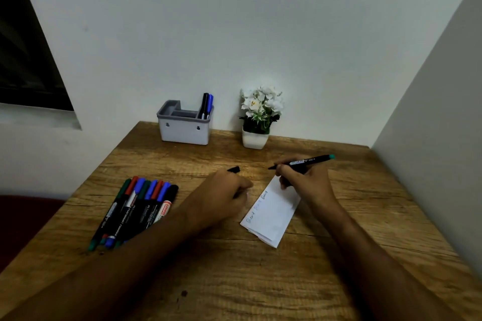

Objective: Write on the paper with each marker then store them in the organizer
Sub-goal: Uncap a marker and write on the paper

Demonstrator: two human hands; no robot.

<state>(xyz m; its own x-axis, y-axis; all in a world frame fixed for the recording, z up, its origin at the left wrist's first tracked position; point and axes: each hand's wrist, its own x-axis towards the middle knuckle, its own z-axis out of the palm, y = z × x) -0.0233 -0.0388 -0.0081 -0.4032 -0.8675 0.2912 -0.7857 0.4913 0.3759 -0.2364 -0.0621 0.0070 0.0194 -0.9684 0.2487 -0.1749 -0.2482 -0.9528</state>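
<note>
The right hand (302, 180) grips a black marker with a teal end (303, 161), fingers curled round the middle of its barrel; the marker lies nearly level above the desk (234, 268), its uncapped tip pointing left and its teal end pointing right, just beyond the far end of the folded white paper (271, 214). The left hand (229, 190) is curled round a black cap (234, 169), whose end sticks out past the knuckles, a short gap from the marker's tip. The paper lies on the wooden desk between the two hands, slanted, with three short handwritten words in a row along its left edge. To the left of the left forearm a bunch of markers (138, 208) lies side by side on the desk, caps in green, red, blue and black. At the back of the desk, against the wall, stands a grey organizer (185, 130) with a black marker (205, 105) and a blue marker (210, 105) upright in its right compartment. Just to its right is a small white pot of white flowers (258, 117)
</note>
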